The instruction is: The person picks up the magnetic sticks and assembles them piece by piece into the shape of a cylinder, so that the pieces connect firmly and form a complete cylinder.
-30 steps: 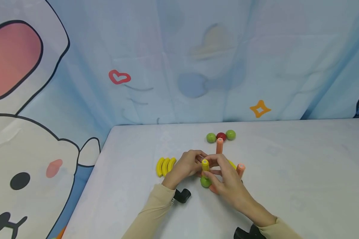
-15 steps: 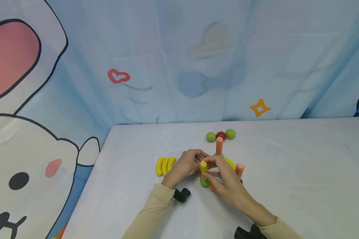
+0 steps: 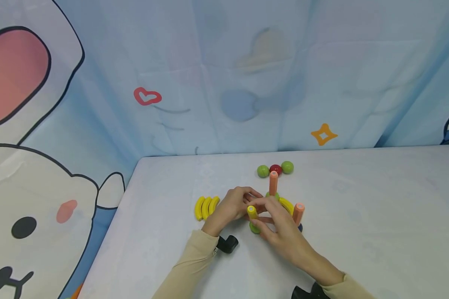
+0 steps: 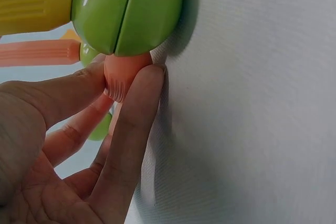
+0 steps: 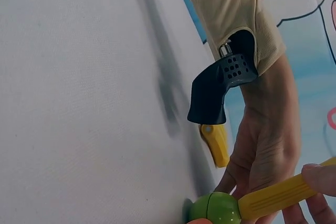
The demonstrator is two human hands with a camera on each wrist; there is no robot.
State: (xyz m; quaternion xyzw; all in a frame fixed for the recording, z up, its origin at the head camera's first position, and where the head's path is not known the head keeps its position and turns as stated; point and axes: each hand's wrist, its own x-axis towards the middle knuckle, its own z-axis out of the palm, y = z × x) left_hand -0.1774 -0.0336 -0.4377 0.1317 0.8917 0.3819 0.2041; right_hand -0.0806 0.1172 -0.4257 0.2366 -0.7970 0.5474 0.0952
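Note:
In the head view my right hand (image 3: 284,228) pinches a straight yellow rod (image 3: 252,212) between thumb and fingers. The rod's lower end meets a green ball (image 4: 126,14) with a seam round it, close over the white tabletop. My left hand (image 3: 236,206) pinches a short visible length of orange rod (image 4: 126,72) at the same ball. Behind my hands, another orange rod (image 3: 273,183) stands upright on a second green ball (image 3: 271,194). A curved yellow piece (image 3: 286,204) runs right from there toward a third orange rod (image 3: 298,212), with a dark blue ball (image 3: 300,227) below it.
Three curved yellow pieces (image 3: 207,207) lie side by side left of my hands. Toward the back edge sit two green balls (image 3: 263,171) with a red ball (image 3: 275,169) between them. A black wrist camera (image 3: 228,244) juts from the left sleeve (image 3: 188,261). A printed curtain hangs behind.
The yellow rod's top has tipped left and toward me, and the right hand has shifted slightly left with it. The left hand stays nearly still.

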